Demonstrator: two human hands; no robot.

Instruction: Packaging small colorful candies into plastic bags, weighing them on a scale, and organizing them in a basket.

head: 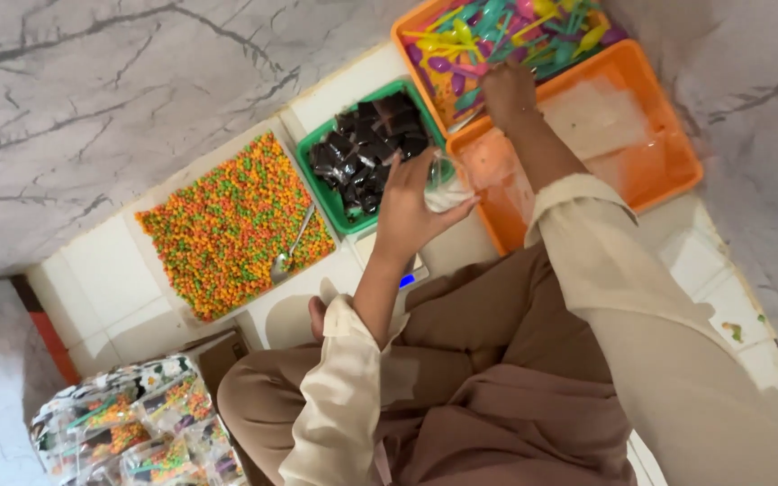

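My left hand [411, 207] holds a small clear plastic packet [447, 184] above a small scale with a blue display [404, 270]. My right hand [508, 92] reaches out to the near edge of an orange tray of coloured plastic spoons [506, 31], fingers down among the spoons; whether it grips one is hidden. A green tray of dark wrapped pieces [366, 148] sits just beyond my left hand. A tray heaped with small orange, green and yellow snack pieces [227, 225] lies to the left, a metal spoon [292, 252] resting in it.
An orange tray holding clear plastic bags [605, 135] lies right of my right forearm. A pile of filled packets [137, 423] sits at lower left. My crossed legs in brown trousers fill the bottom. Grey marble floor surrounds the white tiled strip.
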